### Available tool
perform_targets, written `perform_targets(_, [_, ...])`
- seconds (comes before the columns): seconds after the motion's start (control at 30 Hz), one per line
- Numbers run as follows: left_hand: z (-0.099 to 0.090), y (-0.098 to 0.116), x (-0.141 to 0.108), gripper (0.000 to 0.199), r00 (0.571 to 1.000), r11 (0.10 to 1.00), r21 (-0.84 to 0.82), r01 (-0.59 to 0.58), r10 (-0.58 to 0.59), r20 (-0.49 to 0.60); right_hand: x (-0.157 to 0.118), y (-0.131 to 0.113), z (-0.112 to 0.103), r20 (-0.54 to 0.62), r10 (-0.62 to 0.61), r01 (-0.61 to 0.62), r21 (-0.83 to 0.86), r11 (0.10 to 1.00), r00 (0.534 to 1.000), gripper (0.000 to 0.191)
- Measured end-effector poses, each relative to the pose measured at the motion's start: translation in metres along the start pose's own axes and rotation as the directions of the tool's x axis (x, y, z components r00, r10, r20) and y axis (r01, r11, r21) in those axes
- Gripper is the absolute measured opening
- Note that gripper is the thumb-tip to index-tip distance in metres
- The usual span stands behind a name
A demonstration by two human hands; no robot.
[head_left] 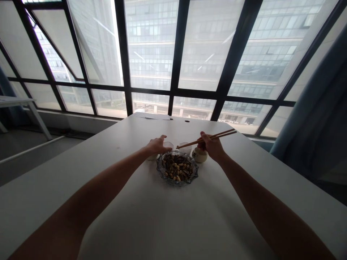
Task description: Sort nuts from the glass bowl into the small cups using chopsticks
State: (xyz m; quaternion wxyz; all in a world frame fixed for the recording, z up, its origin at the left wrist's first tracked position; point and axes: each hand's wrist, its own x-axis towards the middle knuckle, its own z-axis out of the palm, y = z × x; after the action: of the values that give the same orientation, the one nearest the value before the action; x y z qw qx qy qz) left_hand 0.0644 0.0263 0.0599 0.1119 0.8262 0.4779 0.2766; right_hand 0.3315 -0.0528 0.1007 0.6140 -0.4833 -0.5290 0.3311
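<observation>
My left hand (157, 146) is around the near left side of a small clear cup (169, 144), thumb across its front and index finger stretched out behind the rim. Wooden chopsticks (222, 134) are gripped in my right hand (210, 145). Their tips point left, above the gap between that cup and a second clear cup (185, 147); a small light piece, perhaps a peanut, shows at the tips. Directly in front of the cups is a scalloped glass bowl (177, 183) of dark seeds and peanuts (177, 167). A cream round jar (200, 155) with dark markings stands below my right hand.
Everything stands on a long white table (130, 213). Another pale round container (152, 157) is partly hidden under my left wrist. Large framed windows rise past the far edge, a blue curtain (306, 97) hangs at right, and another white table (16, 102) stands at left.
</observation>
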Motion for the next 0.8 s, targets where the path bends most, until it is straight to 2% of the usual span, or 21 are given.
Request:
perform_targets(0.07, [0.003,0.003,0.007,0.073,0.999,1.000,0.009,-0.013,0.013,0.044,0.000,-0.002,0.000,-0.001,-0.019,0.019,-0.011,1.000,1.000,0.056])
perform_targets(0.17, [0.000,0.008,0.006,0.071,0.989,0.989,0.031,-0.144,0.144,-0.023,-0.001,-0.006,0.000,-0.029,-0.073,0.073,-0.018,0.997,0.997,0.057])
perform_targets(0.27, [-0.005,0.012,0.000,0.071,0.929,0.937,0.079,-0.340,0.348,-0.124,-0.004,-0.011,0.000,-0.071,-0.168,0.168,-0.012,0.986,0.983,0.057])
perform_targets(0.33, [-0.008,0.013,-0.004,0.071,0.899,0.911,0.081,-0.404,0.412,-0.147,-0.008,-0.014,0.002,-0.079,-0.208,0.208,-0.005,0.978,0.975,0.057])
perform_targets(0.43, [-0.007,0.013,-0.007,0.073,0.888,0.903,0.059,-0.427,0.430,-0.164,-0.014,-0.014,0.007,-0.067,-0.224,0.223,-0.018,0.975,0.972,0.058])
perform_targets(0.5, [-0.006,0.012,-0.009,0.074,0.887,0.902,0.058,-0.427,0.431,-0.167,-0.018,-0.010,0.012,-0.019,-0.255,0.254,-0.046,0.966,0.967,0.058])
perform_targets(0.57, [-0.004,0.012,-0.010,0.074,0.887,0.901,0.066,-0.428,0.433,-0.162,-0.023,-0.005,0.018,0.114,-0.306,0.318,-0.107,0.942,0.945,0.055])
perform_targets(0.67, [-0.002,0.013,-0.011,0.073,0.892,0.903,0.074,-0.422,0.429,-0.143,-0.029,-0.001,0.025,0.303,-0.360,0.435,-0.232,0.870,0.882,0.050])
perform_targets(0.73, [-0.001,0.015,-0.009,0.072,0.907,0.915,0.073,-0.396,0.402,-0.128,-0.031,-0.002,0.026,0.300,-0.395,0.476,-0.275,0.835,0.868,0.049])
perform_targets(0.8, [-0.001,0.015,-0.007,0.073,0.935,0.938,0.073,-0.338,0.343,-0.090,-0.031,-0.006,0.024,0.232,-0.417,0.469,-0.261,0.843,0.879,0.051])
